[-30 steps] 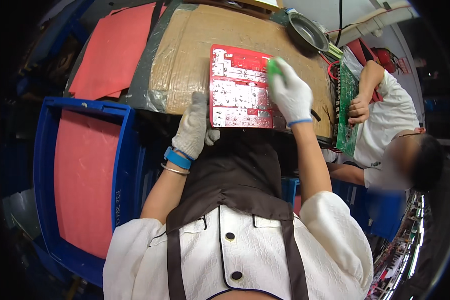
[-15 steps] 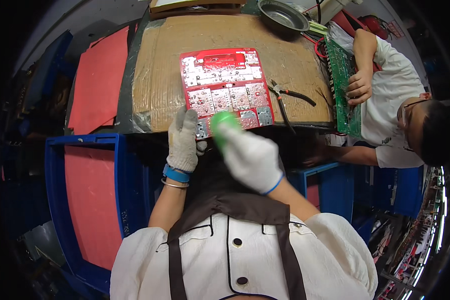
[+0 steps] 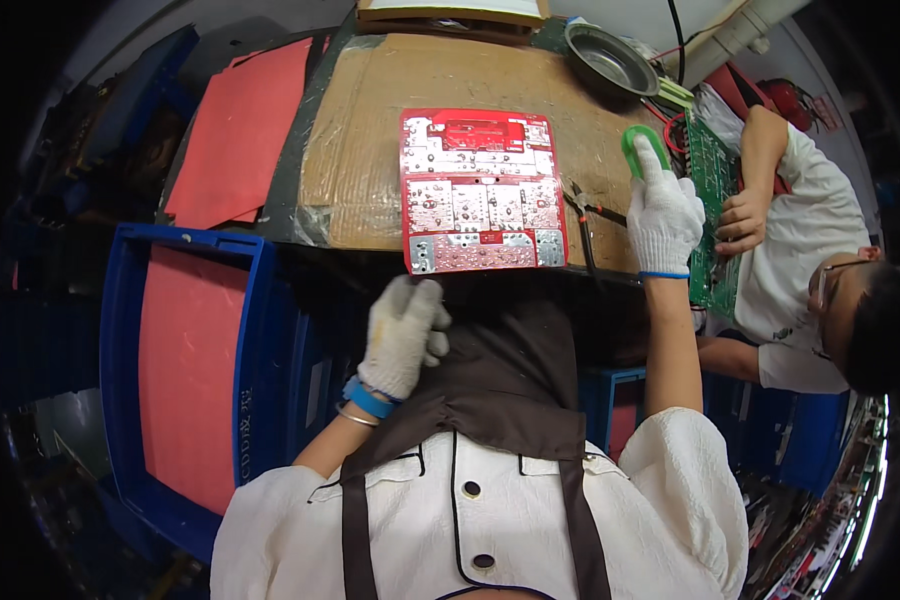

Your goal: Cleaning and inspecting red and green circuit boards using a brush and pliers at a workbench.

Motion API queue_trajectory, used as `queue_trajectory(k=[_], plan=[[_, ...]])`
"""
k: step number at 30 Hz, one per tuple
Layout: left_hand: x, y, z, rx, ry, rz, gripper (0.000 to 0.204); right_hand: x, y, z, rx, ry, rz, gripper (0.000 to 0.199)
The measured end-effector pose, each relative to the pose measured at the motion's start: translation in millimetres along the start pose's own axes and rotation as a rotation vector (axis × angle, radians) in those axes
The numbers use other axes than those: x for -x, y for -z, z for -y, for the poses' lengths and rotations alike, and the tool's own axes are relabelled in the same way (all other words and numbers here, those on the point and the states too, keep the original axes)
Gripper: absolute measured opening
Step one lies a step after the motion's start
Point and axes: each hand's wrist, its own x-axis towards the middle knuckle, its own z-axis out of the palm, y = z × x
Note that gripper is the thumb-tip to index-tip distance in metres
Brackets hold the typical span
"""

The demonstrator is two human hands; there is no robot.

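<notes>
A red circuit board with silvery solder areas lies on the cardboard sheet, its lower edge at the table's front edge. Just below its lower left corner is my left hand, gloved in white, fingers loosely bent and apart from the thumb, with nothing in them. My right hand, also gloved, is at the right side of the cardboard, away from the board. It grips a green oval tool, whose underside is hidden. Between board and right hand lie cutting pliers with dark handles.
A metal pan stands at the back right. A co-worker's hand rests on a green circuit board close to my right hand. Pink sheets lie at the left, above a blue crate. A box stands behind.
My right hand has swung from over the red board's lower edge out to the right, carrying the green oval tool. My left hand has come off the board's lower left corner, toward me.
</notes>
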Motion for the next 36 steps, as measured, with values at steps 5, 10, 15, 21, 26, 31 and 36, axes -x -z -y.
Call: queue_trajectory(k=[5,10,15,21,26,31,36], plan=[[-14,-19,-10,0.170,-0.047,-0.081,0.040,7,-7,8,-0.136,-0.118,0.109,0.061],[-35,4,-22,0.329,-0.066,-0.191,0.028,17,-9,-5,-0.308,-0.133,0.011,0.053],[-49,18,-43,0.302,-0.108,-0.262,0.023,2,-30,-26,-0.249,0.036,-0.140,0.034],[-76,33,-51,0.136,-0.167,-0.334,0.029,21,-70,-14,-0.179,0.063,0.057,0.023],[-80,44,-61,-0.081,-0.225,-0.401,0.039,56,-40,9,-0.471,0.061,0.106,0.037],[-81,38,-57,-0.227,-0.331,-0.340,0.044,73,4,-5,-0.462,0.051,0.332,0.079],[-81,33,-59,-0.143,-0.375,-0.332,0.038,60,20,-1,-0.352,0.114,0.524,0.114]])
